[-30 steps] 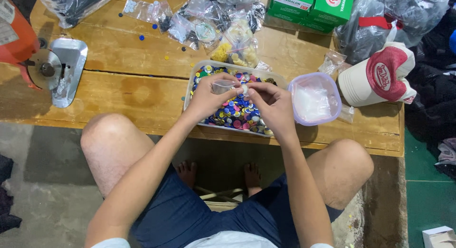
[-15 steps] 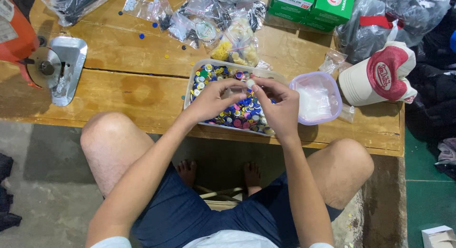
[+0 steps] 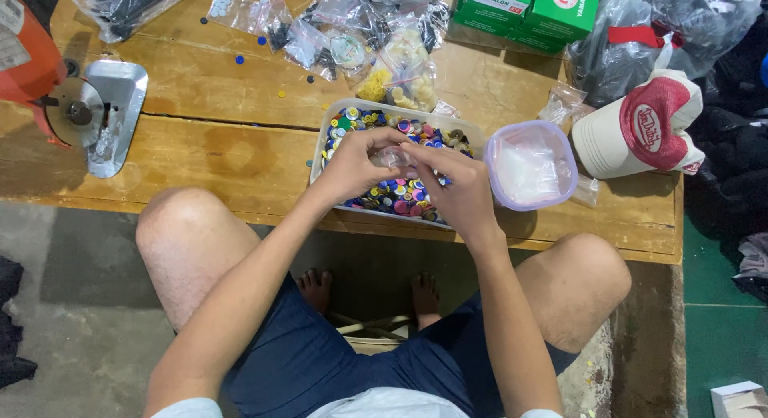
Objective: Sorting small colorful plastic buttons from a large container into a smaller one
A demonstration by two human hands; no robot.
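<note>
Navy shorts (image 3: 320, 362) and two bare knees fill the nearest part of the view, with bare feet on the grey floor between them under the table edge. Both forearms reach forward to meet over a shallow clear plastic tray (image 3: 332, 126) heaped with small buttons of many colours, which sits on the worn wooden table (image 3: 224, 154) near its front edge. The left hand (image 3: 356, 162) and the right hand (image 3: 456, 190) are curled towards each other, fingertips pinching a small clear plastic bag (image 3: 394, 156) between them just above the buttons; what lies inside it cannot be told. Just right of the tray stands a round clear plastic tub with a lilac rim (image 3: 530, 164), and beyond that a white and red cap (image 3: 640, 126) lies on its side. At the table's left end sits an orange machine with a round metal blade and a silver base plate (image 3: 96, 114). Farther back lie a scatter of small clear bags of buttons (image 3: 352, 42), a few loose buttons on the wood, two green cardboard boxes (image 3: 528, 10) and grey plastic sacks (image 3: 680, 26).
</note>
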